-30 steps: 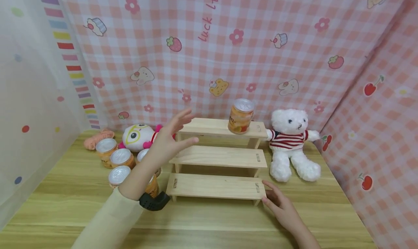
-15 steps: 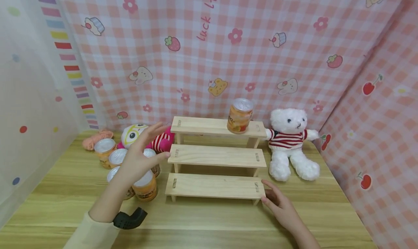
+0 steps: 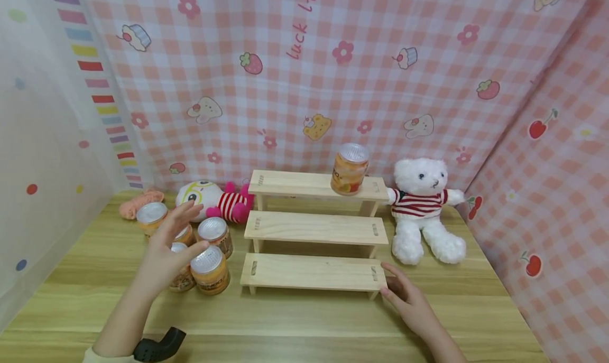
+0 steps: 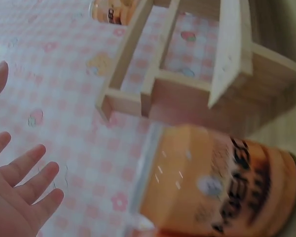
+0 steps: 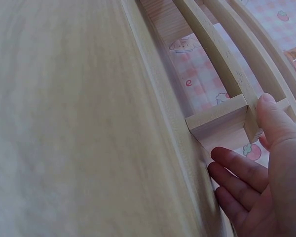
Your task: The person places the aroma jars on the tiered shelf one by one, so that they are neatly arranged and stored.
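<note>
A three-tier wooden display shelf [image 3: 314, 271] stands on the table. At the right end of its bottom tier my right hand [image 3: 408, 299] grips the board's corner; the right wrist view shows the thumb [image 5: 272, 116] against the edge, with the lower fingers loose. Above a group of orange cans with silver lids, my left hand [image 3: 164, 260] hovers with spread fingers and holds nothing. A front can [image 3: 211, 272] is just right of that hand, and it fills the lower part of the left wrist view. The hand partly covers other cans. One can [image 3: 350, 171] stands upright on the top tier, right of centre.
A white teddy bear [image 3: 421, 210] in a striped sweater sits right of the shelf. Behind the cans lies a pink and white plush toy [image 3: 233, 204], with a peach fluffy item [image 3: 140, 204] at far left. Checked cloth [image 3: 285, 88] hangs behind the table.
My left hand has moved from beside the top tier leftward and down to over the cans, staying spread. The right hand has stayed at the shelf's corner.
</note>
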The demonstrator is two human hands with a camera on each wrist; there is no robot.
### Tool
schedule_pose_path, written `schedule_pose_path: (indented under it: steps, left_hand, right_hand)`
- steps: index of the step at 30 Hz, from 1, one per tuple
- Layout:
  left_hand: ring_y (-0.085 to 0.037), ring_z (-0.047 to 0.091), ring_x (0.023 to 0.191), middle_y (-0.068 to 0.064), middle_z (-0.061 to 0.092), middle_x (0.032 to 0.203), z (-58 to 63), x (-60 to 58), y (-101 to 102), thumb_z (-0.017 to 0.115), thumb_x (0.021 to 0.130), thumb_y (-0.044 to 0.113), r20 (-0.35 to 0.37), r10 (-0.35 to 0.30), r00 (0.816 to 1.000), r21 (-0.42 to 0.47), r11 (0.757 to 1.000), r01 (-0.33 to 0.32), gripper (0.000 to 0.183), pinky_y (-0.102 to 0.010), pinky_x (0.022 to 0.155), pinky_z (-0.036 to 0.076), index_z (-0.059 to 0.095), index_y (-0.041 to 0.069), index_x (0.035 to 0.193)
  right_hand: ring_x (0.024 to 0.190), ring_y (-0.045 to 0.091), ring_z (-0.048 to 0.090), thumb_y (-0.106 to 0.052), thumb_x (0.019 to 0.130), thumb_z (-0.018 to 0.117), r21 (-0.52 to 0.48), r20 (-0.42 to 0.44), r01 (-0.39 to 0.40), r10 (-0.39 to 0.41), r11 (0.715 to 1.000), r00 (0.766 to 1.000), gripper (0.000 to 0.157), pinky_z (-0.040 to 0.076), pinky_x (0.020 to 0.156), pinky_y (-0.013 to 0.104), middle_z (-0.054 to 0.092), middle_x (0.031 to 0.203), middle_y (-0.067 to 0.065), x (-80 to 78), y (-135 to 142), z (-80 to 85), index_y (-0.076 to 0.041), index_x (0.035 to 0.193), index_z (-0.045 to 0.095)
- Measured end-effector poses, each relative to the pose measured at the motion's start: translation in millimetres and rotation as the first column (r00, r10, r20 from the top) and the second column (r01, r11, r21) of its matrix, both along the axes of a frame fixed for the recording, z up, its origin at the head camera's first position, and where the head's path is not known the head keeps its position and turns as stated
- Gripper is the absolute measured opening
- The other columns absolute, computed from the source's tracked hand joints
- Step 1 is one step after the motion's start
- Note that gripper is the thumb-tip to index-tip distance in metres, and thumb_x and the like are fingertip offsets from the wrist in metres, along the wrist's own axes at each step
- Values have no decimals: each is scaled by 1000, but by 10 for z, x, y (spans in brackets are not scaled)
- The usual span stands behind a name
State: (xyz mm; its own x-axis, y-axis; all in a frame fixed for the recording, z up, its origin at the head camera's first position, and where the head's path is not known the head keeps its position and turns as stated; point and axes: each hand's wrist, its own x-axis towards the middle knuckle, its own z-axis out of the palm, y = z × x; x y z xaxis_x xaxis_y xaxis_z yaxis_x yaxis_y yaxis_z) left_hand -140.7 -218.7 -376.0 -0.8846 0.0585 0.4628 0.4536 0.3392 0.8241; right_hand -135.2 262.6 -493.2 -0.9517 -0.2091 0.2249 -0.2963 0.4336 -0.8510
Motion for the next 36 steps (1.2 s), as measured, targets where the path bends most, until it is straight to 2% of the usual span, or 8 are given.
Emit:
schedule_pose_path:
  steps: [2, 3, 9, 14, 20, 24, 28, 36]
  left_hand:
    - [-8, 41, 126, -17, 49, 138, -55, 25, -62, 69, 80, -11, -17, 13, 1000, 7, 1000, -13, 75, -19, 101, 32, 38, 10, 145]
    - [-8, 41, 126, -15, 49, 138, -84, 41, -95, 69, 80, -12, -13, 21, 1000, 11, 1000, -21, 76, -17, 100, 31, 38, 10, 146]
    - [-5, 39, 124, -10, 47, 140, -214, 134, -290, 70, 82, -8, 34, 98, 995, -7, 995, -98, 78, -16, 99, 30, 35, 13, 148]
    - [-3, 40, 124, -8, 48, 140, -325, 185, -409, 70, 79, -12, -9, 131, 991, -29, 991, -131, 79, -11, 99, 29, 36, 9, 147]
    - [0, 42, 121, -1, 52, 135, -510, 214, -533, 73, 75, -13, -18, 175, 984, -53, 983, -176, 81, -10, 99, 30, 37, 4, 145]
    - [2, 42, 119, -7, 51, 135, -591, 238, -589, 75, 76, -9, 3, 203, 979, -71, 977, -203, 82, -8, 97, 30, 37, 7, 146]
    - [2, 42, 117, -17, 51, 133, -659, 264, -622, 75, 77, -6, 28, 215, 976, -87, 973, -212, 79, -7, 94, 31, 36, 4, 146]
    - [7, 44, 113, 9, 51, 128, -823, 283, -632, 75, 77, -7, 50, 220, 974, -71, 974, -216, 75, -8, 91, 35, 38, -6, 141]
  right_hand:
    - [99, 14, 62, -8, 93, 62, 3, -6, 0, 0, 1000, 1000, 52, 48, 82, 22, 67, 109, 11, 0, 3, -9, -8, 142, 43]
    - [99, 14, 62, -8, 93, 62, 2, -4, -1, 1, 1000, 1000, 52, 48, 82, 22, 67, 109, 11, 1, 5, -12, -8, 142, 43]
    - [99, 14, 62, -7, 93, 62, 0, -16, -10, 10, 1000, 1000, 53, 48, 82, 21, 67, 109, 12, 1, 3, -23, -7, 142, 43]
    - [99, 13, 62, -8, 93, 62, 0, -9, -3, 3, 1000, 1000, 53, 49, 81, 22, 67, 109, 11, 1, 7, -20, -7, 142, 43]
    - [99, 14, 62, -8, 93, 62, -8, 2, -3, 3, 1000, 1000, 53, 49, 81, 23, 66, 110, 12, 6, 7, -15, -7, 143, 43]
    - [99, 13, 62, -8, 93, 62, -8, 0, 0, 0, 1000, 1000, 53, 50, 81, 23, 66, 110, 12, 8, 3, -11, -7, 142, 43]
    - [99, 12, 62, -8, 93, 62, -12, -6, -3, 3, 1000, 1000, 52, 50, 80, 23, 66, 110, 13, 4, 0, -7, -7, 142, 43]
    - [98, 12, 62, -7, 93, 62, -14, -27, -16, 16, 1000, 1000, 52, 50, 80, 22, 66, 109, 13, -6, -1, -10, -7, 142, 43]
